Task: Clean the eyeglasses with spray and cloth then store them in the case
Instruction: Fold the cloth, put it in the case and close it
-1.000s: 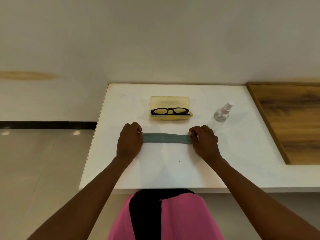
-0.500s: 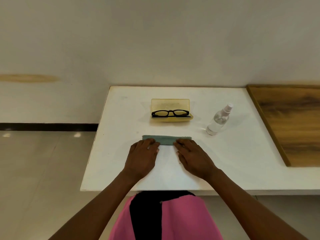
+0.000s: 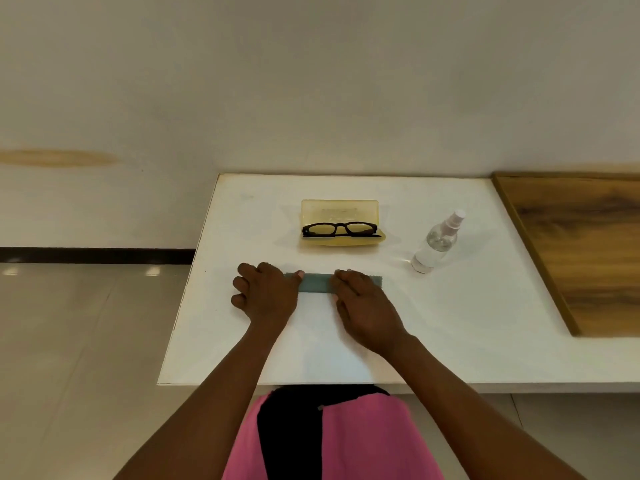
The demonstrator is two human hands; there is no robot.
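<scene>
Black-framed eyeglasses [image 3: 339, 229] lie folded in an open translucent yellow case [image 3: 339, 207] at the middle back of the white table [image 3: 450, 323]. A clear spray bottle [image 3: 437, 241] with a white nozzle stands to the right of the case. In front of the case a grey-green cloth [image 3: 317, 283] lies folded into a narrow strip. My left hand [image 3: 266, 293] rests on the strip's left end, thumb on the cloth and fingers spread to the left. My right hand [image 3: 363, 306] lies flat over the right part, whose end pokes out beyond the fingers.
A wooden board [image 3: 581, 251] covers the table's right side. The table's left edge drops to a tiled floor [image 3: 79, 341]. A wall runs along the table's far edge. My pink and black clothing [image 3: 329, 438] is below the near edge.
A second ago both hands pinched the strip's ends. They then slid inward and flattened on it. Now the left hand is back at the left end; the right hand stays flat.
</scene>
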